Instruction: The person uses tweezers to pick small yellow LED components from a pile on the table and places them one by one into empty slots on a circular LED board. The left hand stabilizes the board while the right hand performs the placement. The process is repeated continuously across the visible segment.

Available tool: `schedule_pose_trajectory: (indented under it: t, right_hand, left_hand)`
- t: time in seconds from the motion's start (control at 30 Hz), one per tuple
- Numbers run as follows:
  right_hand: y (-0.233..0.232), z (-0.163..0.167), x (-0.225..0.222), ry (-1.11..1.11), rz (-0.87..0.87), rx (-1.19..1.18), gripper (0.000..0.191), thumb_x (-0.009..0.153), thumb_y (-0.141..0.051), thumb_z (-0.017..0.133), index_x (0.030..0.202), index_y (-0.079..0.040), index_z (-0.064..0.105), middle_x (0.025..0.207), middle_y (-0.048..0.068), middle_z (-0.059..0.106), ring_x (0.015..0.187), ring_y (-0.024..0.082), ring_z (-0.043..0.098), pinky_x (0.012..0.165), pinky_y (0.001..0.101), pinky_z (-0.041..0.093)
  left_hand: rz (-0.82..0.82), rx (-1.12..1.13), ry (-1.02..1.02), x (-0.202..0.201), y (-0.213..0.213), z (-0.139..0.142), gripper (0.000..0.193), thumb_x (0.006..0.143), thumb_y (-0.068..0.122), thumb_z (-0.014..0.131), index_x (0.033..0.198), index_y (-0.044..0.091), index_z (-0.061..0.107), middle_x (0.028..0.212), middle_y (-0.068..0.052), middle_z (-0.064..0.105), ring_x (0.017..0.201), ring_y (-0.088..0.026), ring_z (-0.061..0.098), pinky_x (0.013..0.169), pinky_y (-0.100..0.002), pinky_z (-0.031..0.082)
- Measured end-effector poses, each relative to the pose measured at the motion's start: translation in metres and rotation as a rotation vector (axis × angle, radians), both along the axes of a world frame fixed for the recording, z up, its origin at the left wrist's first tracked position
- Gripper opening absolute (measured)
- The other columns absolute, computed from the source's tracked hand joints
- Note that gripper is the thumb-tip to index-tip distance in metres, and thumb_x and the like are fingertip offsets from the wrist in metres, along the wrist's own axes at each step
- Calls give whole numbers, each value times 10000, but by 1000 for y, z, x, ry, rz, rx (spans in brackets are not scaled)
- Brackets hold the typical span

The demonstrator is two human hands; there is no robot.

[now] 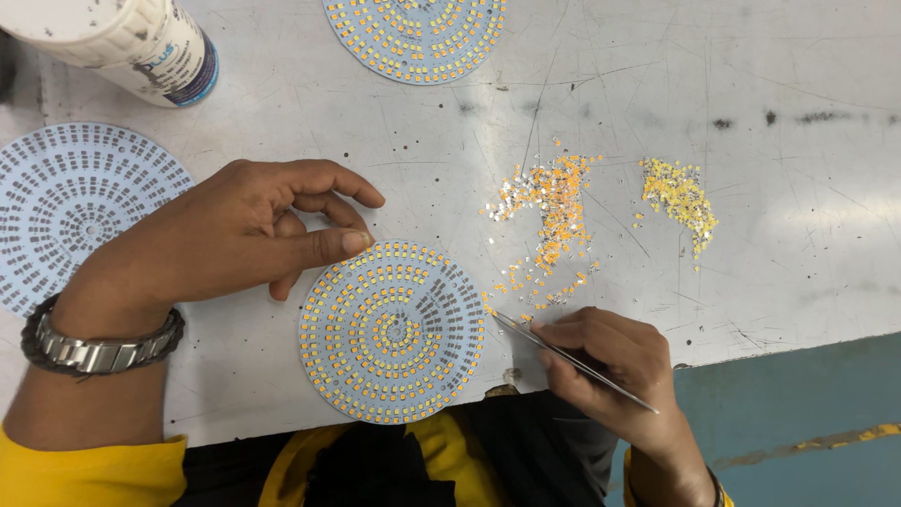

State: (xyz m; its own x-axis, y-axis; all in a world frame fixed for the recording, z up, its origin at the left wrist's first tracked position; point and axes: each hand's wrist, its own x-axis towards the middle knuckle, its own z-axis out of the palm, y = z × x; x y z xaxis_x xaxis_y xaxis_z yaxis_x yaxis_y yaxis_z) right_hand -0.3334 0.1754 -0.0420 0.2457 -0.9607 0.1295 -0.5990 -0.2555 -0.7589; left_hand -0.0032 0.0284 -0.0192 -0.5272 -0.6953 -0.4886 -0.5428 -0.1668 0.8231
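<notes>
Round LED board [392,330]: flat on the surface [770,103] at the near edge, about midway along it; near rim slightly overhanging that edge. Thin, stiff disc, likely light; rings of tiny yellow chips over most of the face, bare pads on a wedge at the right.
Left hand [246,233]: fingers curled, thumb and forefinger drawn close together with nothing visible between them; thumb tip resting at the board's far-left rim.
Right hand [615,361]: closed around metal tweezers [574,361], pen-style; tips pointing at the board's right rim. Whether a chip sits in the tips: too small to tell.
Loose LED chips [552,211]: scattered orange and silver heap just beyond the tweezers; second, yellower heap [680,195] further right. Minute, light, easily flicked or lost; best taken singly by tweezer tips, not fingertips.
Handling judgement: board best held by the bare rim or pressed flat; populated face likely fragile, chips possibly unfixed and prone to smearing.
Other boards: unpopulated disc [75,207] at the left edge, populated one [416,36] at the far edge.
White bottle [127,42]: far-left corner.
</notes>
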Motion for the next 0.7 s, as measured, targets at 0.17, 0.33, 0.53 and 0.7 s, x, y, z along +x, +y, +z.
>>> schedule_pose_trajectory:
  t: [0.17,0.33,0.53,0.7]
  right_hand:
    - [-1,-3,3,-36,163,-82,139,743,-69,761,866,-21,716,759,78,720,600,166,663,544,264,513]
    - [-3,-4,15,-39,245,-91,161,745,-79,782,879,-20,716,745,73,689,615,179,689,536,280,528]
    - [-7,0,20,-26,309,-127,199,746,-85,802,906,-11,711,768,77,690,654,201,701,562,293,544]
    - [-7,2,18,-44,303,-97,190,748,-82,788,907,-13,712,779,79,701,672,204,717,577,288,556]
  left_hand:
    - [-3,-28,78,3,1,-2,478,828,396,707,1210,108,689,939,-46,767,389,-85,560,408,-236,493]
    - [-11,-34,143,4,1,-2,482,841,402,709,1209,92,681,895,-47,803,390,-69,550,404,-223,471]
    - [-14,-42,132,3,2,-4,479,839,400,709,1206,93,683,904,-44,806,388,-69,548,404,-223,464]
    - [-8,-31,113,3,1,-2,477,833,395,706,1207,101,683,908,-50,810,391,-73,551,398,-230,471]
